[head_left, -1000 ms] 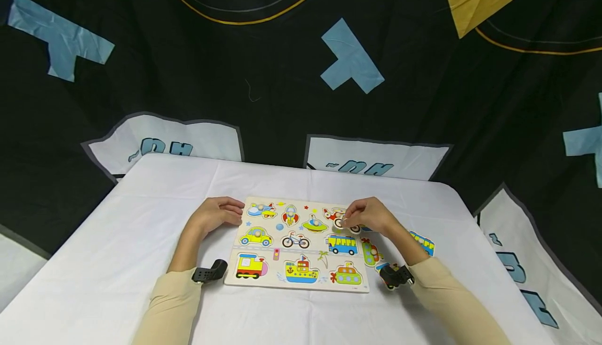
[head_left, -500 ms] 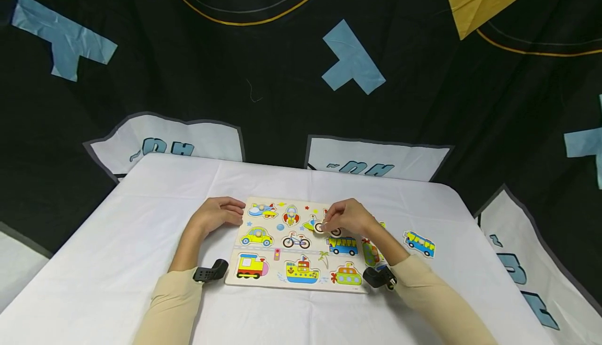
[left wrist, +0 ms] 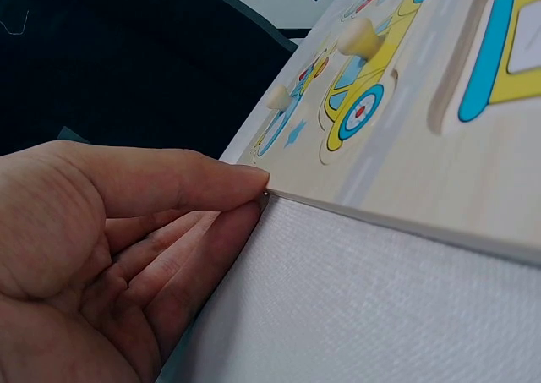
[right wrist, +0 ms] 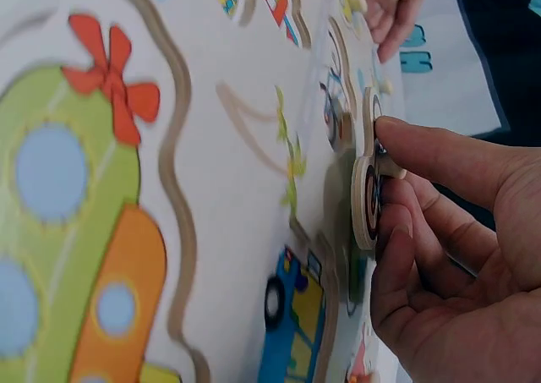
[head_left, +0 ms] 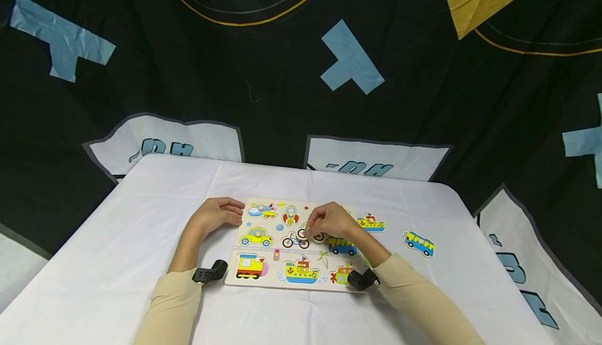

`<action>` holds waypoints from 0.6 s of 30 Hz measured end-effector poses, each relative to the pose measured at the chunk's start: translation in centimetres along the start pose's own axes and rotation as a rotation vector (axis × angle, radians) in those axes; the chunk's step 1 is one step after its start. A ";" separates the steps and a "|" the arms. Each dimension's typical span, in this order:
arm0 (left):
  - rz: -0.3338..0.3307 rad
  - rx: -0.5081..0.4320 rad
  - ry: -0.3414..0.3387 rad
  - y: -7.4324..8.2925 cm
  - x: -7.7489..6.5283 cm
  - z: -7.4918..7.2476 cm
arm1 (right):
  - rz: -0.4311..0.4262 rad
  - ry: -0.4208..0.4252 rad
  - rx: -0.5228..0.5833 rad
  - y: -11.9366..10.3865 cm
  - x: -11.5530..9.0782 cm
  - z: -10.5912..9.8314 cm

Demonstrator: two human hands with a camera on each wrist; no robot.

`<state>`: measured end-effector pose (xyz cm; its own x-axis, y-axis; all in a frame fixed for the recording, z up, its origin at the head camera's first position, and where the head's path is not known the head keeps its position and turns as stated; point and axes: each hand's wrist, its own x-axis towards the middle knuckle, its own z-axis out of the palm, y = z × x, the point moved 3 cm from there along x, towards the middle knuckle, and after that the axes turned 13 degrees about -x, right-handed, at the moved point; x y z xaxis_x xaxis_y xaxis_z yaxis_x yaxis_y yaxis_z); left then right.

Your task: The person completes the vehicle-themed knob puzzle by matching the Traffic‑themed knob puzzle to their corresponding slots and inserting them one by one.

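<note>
My right hand (head_left: 329, 220) pinches the small peg of a wooden puzzle piece (right wrist: 363, 210) with two dark wheels, apparently a bicycle. It is above the puzzle board (head_left: 276, 269), beside the bicycle recess (head_left: 289, 241). In the right wrist view this piece stands nearly edge-on, tilted, just off the board. At the board's left edge, my left hand (head_left: 212, 217) rests with fairly straight fingers. The left wrist view puts its fingertips (left wrist: 254, 178) against that edge near the far corner. Pegged car (head_left: 256, 236), plane (head_left: 262, 210) and rocket (head_left: 290, 215) pieces sit in their recesses.
Right of the board lie a loose ship piece (head_left: 371, 223) and a bus piece (head_left: 419, 244) on the white tablecloth (head_left: 244, 316). My right forearm covers part of the board's right side. A black curtain (head_left: 273, 115) hangs behind the table.
My right hand has carried the wheeled piece left from the board's upper right corner toward the bicycle recess. The loose ship piece has come into sight. My left hand stays put.
</note>
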<state>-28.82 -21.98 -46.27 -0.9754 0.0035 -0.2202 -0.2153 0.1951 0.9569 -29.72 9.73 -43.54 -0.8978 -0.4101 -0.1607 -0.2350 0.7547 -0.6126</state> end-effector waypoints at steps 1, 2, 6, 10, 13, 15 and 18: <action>0.002 0.001 0.001 0.0 0.0 0.0 | -0.005 -0.004 0.002 -0.2 0.0 0.2; 0.002 -0.001 0.002 0.0 0.0 0.0 | -0.011 -0.010 0.006 -0.4 -0.1 0.3; 0.000 0.001 0.003 0.0 0.0 0.1 | -0.039 -0.022 0.002 -1.1 -0.1 0.8; -0.004 -0.005 0.002 0.0 0.0 0.1 | -0.056 -0.019 -0.017 -1.5 0.0 1.1; -0.002 -0.010 0.000 0.0 -0.1 0.1 | -0.059 -0.014 -0.030 -1.7 0.0 1.4; 0.001 -0.008 -0.002 0.1 -0.1 0.1 | -0.057 -0.015 -0.036 -1.8 0.1 1.5; 0.004 -0.001 -0.004 0.0 -0.1 0.1 | -0.061 -0.022 -0.044 -1.9 0.1 1.8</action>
<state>-28.72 -21.88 -46.22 -0.9762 0.0085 -0.2168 -0.2110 0.1940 0.9580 -28.72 7.34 -43.77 -0.8732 -0.4664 -0.1411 -0.3056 0.7498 -0.5868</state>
